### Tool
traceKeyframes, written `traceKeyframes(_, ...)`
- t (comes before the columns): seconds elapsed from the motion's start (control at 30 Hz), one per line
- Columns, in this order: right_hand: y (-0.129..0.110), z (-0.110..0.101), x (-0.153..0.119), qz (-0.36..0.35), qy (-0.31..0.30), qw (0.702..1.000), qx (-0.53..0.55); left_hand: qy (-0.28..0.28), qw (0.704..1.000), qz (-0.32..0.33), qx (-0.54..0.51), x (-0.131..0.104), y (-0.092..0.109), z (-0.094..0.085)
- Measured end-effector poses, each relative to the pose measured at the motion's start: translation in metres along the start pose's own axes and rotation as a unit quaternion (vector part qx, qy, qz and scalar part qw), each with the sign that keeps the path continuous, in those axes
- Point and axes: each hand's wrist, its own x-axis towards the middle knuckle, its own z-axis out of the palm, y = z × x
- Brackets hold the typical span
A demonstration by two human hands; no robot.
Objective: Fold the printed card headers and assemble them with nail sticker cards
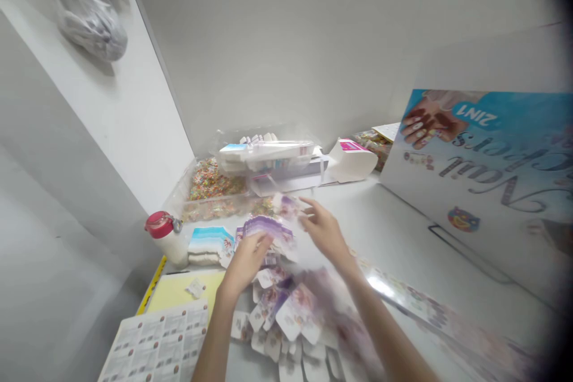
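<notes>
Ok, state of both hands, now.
Left hand: at the purple cards; grip can't be told.
Right hand: open, beside a blurred card; contact unclear.

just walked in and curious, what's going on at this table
A person's left hand is at a stack of purple cards. The right hand is beside a blurred card; whether it grips it is unclear. A blue card stack sits between the purple one and a red-lidded bottle. A loose card pile lies nearer the person.

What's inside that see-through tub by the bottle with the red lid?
Tiny multicoloured pieces show inside the clear plastic tub. They're too blurry to name, and whatever lies under the top layer is covered.
</notes>
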Motion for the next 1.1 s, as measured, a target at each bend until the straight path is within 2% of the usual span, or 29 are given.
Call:
traceKeyframes(0.1,-0.033,-0.008,-0.013,0.016,-0.088,0.977,0.192,0.016,0.999,0.017,-0.049,0.002,0.005,0.003)
traceKeyframes(0.17,-0.050,-0.009,-0.022,0.032,-0.150,0.954,0.258,0.031,0.990,0.032,-0.131,0.002,0.011,0.007)
traceKeyframes(0.27,-0.061,-0.009,-0.031,0.023,-0.221,0.940,0.259,0.077,0.943,0.030,-0.322,0.000,0.023,0.014)
traceKeyframes(0.33,-0.063,-0.009,-0.034,-0.016,-0.217,0.956,0.195,0.109,0.913,0.023,-0.392,-0.002,0.027,0.017)
traceKeyframes(0.4,-0.063,-0.010,-0.035,-0.068,-0.157,0.979,0.110,0.122,0.916,0.025,-0.381,-0.003,0.027,0.017)
traceKeyframes(0.47,-0.064,-0.012,-0.036,-0.119,-0.109,0.985,0.060,0.110,0.935,0.029,-0.335,-0.003,0.023,0.015)
traceKeyframes(0.57,-0.065,-0.015,-0.036,-0.182,-0.134,0.973,0.046,0.080,0.954,0.023,-0.288,-0.005,0.018,0.012)
traceKeyframes(0.63,-0.064,-0.016,-0.036,-0.200,-0.154,0.967,0.046,0.069,0.959,0.016,-0.275,-0.006,0.018,0.009)
traceKeyframes(0.77,-0.065,-0.019,-0.035,-0.199,-0.171,0.964,0.046,0.042,0.967,0.007,-0.252,-0.009,0.029,0.002)
traceKeyframes(0.93,-0.066,-0.028,-0.032,-0.183,-0.217,0.958,0.039,-0.038,0.978,0.001,-0.207,-0.011,0.040,0.004)
traceKeyframes(1.03,-0.062,-0.033,-0.029,-0.163,-0.230,0.957,0.070,-0.038,0.981,-0.018,-0.189,-0.011,0.042,0.009)
traceKeyframes(1.1,-0.057,-0.036,-0.026,-0.114,-0.241,0.957,0.114,-0.035,0.978,-0.013,-0.204,-0.012,0.045,0.011)
